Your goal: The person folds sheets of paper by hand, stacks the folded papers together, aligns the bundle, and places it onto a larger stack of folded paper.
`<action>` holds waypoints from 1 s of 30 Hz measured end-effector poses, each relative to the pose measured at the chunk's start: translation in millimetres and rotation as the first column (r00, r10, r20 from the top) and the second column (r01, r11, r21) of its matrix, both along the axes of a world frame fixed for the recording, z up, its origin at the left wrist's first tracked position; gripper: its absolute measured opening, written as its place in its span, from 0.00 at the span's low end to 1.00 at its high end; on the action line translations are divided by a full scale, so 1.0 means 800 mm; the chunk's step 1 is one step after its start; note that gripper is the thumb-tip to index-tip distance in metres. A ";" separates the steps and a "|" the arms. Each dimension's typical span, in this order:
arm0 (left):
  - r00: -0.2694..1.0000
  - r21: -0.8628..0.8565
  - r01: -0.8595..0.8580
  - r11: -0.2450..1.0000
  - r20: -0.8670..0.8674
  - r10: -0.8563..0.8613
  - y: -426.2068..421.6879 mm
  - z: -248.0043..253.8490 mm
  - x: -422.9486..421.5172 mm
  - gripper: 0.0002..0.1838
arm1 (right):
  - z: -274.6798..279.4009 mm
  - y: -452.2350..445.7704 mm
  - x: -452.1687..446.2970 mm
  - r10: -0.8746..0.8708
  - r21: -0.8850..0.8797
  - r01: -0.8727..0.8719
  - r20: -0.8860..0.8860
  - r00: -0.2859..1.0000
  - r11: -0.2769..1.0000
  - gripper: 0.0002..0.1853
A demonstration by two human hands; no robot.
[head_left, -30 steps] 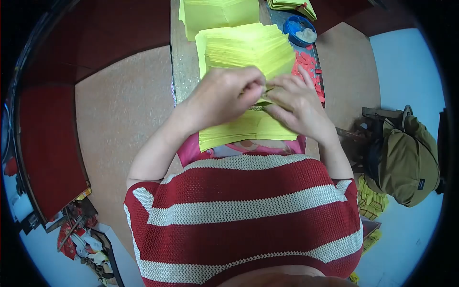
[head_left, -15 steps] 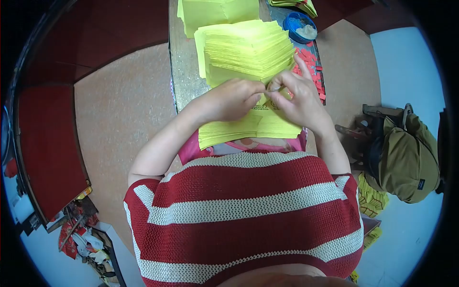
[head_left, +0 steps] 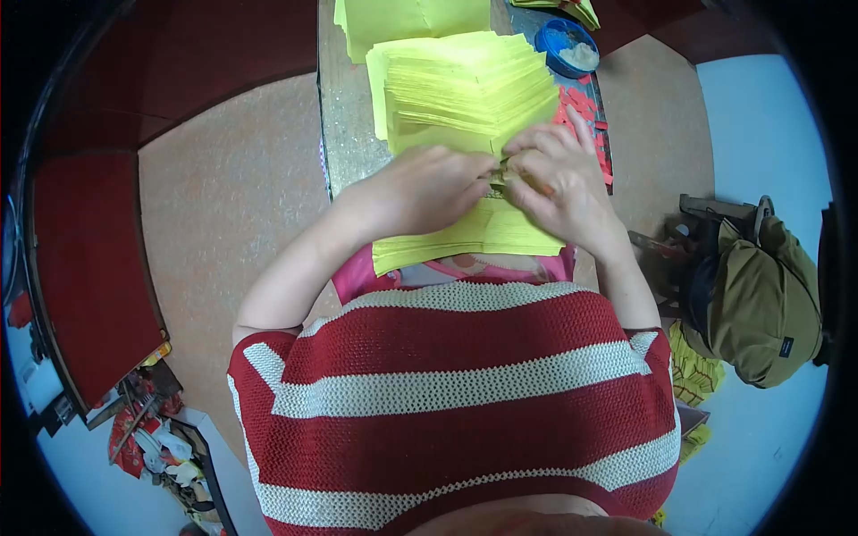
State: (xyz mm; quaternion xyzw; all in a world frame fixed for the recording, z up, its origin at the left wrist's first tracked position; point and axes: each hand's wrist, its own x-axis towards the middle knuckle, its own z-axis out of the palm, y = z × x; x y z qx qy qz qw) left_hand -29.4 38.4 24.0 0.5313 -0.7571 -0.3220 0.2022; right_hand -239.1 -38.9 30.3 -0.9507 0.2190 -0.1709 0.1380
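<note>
While my left hand (head_left: 413,192) and right hand (head_left: 565,188) meet, fingers bent narrow, over dark-marked yellow paper sheets (head_left: 487,232) near my lap, blur hides whether I pinch anything; an uneven pull could crease one. Beyond, a fanned yellow paper stack (head_left: 469,85) crowds my knuckles, with small red paper pieces (head_left: 581,100) and a round blue container (head_left: 555,41) off to the right.

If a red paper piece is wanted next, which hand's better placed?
Right, I'd say. The right hand is right beside the red paper pieces; the left hand would have to cross over or around it.
</note>
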 end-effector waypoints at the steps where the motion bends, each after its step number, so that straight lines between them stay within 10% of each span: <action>1: 0.999 0.069 0.013 0.998 -0.034 -0.010 -0.005 -0.020 -0.004 0.14 | -0.001 0.005 -0.002 0.034 0.014 -0.034 -0.021 0.999 0.999 0.03; 5: 0.952 0.226 0.041 0.973 -0.306 0.031 -0.019 -0.041 0.000 0.15 | 0.001 0.011 -0.015 0.034 0.097 -0.028 -0.055 0.998 0.995 0.08; 13: 0.973 0.125 0.068 0.990 -0.227 -0.038 -0.018 -0.034 -0.004 0.13 | 0.001 -0.009 -0.001 -0.046 0.209 0.022 0.112 0.993 0.978 0.07; 15: 0.968 0.095 0.078 0.992 -0.244 -0.053 -0.023 -0.038 0.000 0.12 | 0.022 -0.001 -0.010 -0.039 -0.176 0.037 -0.009 0.999 0.984 0.07; 18: 0.957 0.146 -0.048 0.988 -0.276 0.087 -0.027 -0.029 0.002 0.11 | 0.029 0.041 -0.011 0.017 -0.115 -0.035 -0.154 0.988 0.993 0.10; 21: 0.929 -0.320 -0.351 0.880 -0.233 0.286 -0.023 -0.006 0.006 0.09 | 0.009 0.029 -0.018 0.068 -0.052 -0.077 -0.149 0.986 0.996 0.10; 30: 0.994 0.148 0.042 0.988 -0.110 -0.026 -0.011 -0.035 -0.004 0.16 | -0.007 0.021 -0.008 0.073 0.068 -0.069 -0.049 0.996 0.995 0.03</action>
